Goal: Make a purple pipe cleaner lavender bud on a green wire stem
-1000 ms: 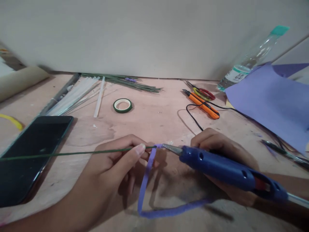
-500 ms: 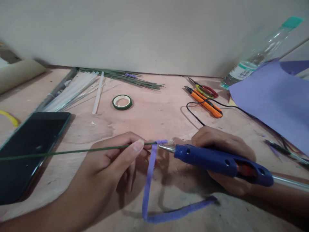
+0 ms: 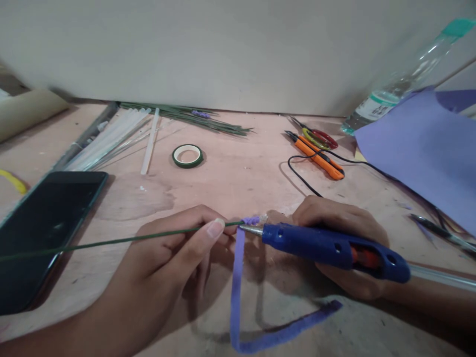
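A: Where's the thin, smooth green stem [image 3: 111, 241]?
B: In the left hand [image 3: 174, 258], pinched between thumb and fingers above the pale, stained wooden desk [image 3: 230, 183]. Knobbly purple wrapping [image 3: 251, 220] covers its right end.
A: And the flat, matte purple strip [image 3: 238, 282]?
B: It hangs from beside that wrapping, then bends sharply rightward.
A: What's the right hand [image 3: 342, 223] doing?
B: Gripping a blue plastic glue gun [image 3: 308, 245], a clear rod at its back. The tapered metal nozzle [image 3: 253, 229] is at the strip's top; I can't tell whether they touch.
A: Further out?
B: A ring-shaped roll of dark green tape [image 3: 201, 159], an orange plastic cutter [image 3: 316, 156] near red-and-yellow-handled scissors [image 3: 318, 138], translucent glue sticks [image 3: 111, 139], a glossy black phone [image 3: 52, 228]. On the right, a curling purple sheet [image 3: 416, 144] beside a clear, teal-capped bottle [image 3: 379, 106].
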A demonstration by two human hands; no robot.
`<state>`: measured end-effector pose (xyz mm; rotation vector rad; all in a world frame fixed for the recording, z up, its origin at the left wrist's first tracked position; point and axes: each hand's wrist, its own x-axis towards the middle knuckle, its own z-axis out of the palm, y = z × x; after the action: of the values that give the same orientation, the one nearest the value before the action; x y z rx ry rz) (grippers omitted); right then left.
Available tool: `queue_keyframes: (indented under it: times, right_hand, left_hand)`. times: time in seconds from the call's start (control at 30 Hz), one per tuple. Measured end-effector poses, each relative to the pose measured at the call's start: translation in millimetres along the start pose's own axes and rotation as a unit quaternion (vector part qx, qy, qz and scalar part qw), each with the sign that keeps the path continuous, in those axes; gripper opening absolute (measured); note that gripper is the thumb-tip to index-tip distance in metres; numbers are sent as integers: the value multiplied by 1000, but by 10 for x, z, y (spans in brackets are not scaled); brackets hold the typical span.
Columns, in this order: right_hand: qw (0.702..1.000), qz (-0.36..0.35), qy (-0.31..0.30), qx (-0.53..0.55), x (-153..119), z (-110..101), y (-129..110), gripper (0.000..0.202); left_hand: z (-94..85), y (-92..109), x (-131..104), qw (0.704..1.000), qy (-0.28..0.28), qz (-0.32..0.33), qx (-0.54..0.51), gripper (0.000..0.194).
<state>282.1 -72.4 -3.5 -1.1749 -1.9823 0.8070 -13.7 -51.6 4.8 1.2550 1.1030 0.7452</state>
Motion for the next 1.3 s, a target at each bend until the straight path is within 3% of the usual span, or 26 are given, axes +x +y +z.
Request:
queue_keyframes:
  times: [0.2, 0.53, 0.77, 0.93, 1.3]
  right_hand:
    - [1000, 18, -1, 13, -13, 10, 0, 15]
    - [1000, 24, 17, -10, -2, 54, -25, 14]
    - [1000, -8, 2, -25, -4, 3, 8, 7]
    - [999, -46, -29, -3, 76, -29, -15, 17]
    - [997, -73, -11, 0, 95, -23, -22, 14]
  left_hand:
    - [10, 14, -7, 998, -2, 23, 58, 62]
    - [17, -8, 8, 998, 0, 29, 53, 60]
    - [20, 39, 2, 996, -9, 50, 69, 59]
    - [12, 75, 25, 993, -8, 81, 84, 56]
    - [19, 34, 22, 989, 6, 113, 95, 63]
